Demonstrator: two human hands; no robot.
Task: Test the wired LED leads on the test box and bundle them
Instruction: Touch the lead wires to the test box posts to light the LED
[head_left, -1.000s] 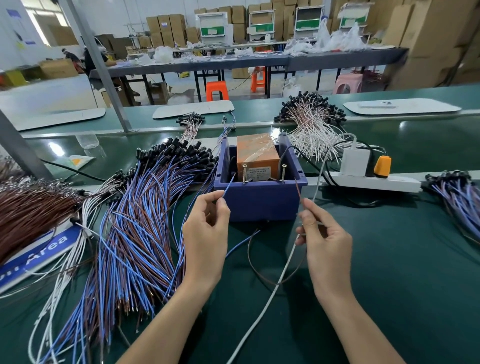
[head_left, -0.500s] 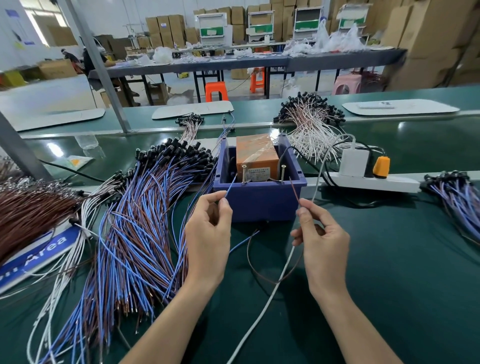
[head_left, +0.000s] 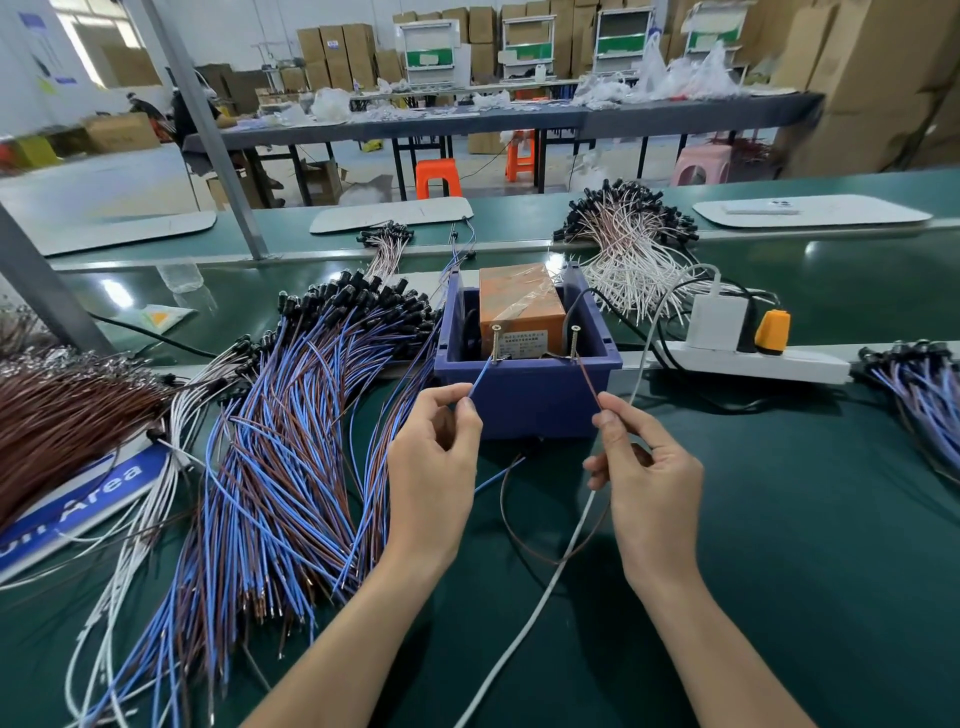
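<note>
As the left fingers pinch a thin blue wire, the right fingers pinch a brown wire.

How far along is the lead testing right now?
Done: unclear; the small pile at far right may be tested leads, but no tied bundle shows. In hand: left hand pinches the blue wire at the left screw, right hand the brown wire at the right screw of the test box. Left: the large pile of leads beside the left hand, then bundling.

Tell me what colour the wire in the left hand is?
Blue. The left hand pinches the blue wire, seen clearly in the head view.
</note>
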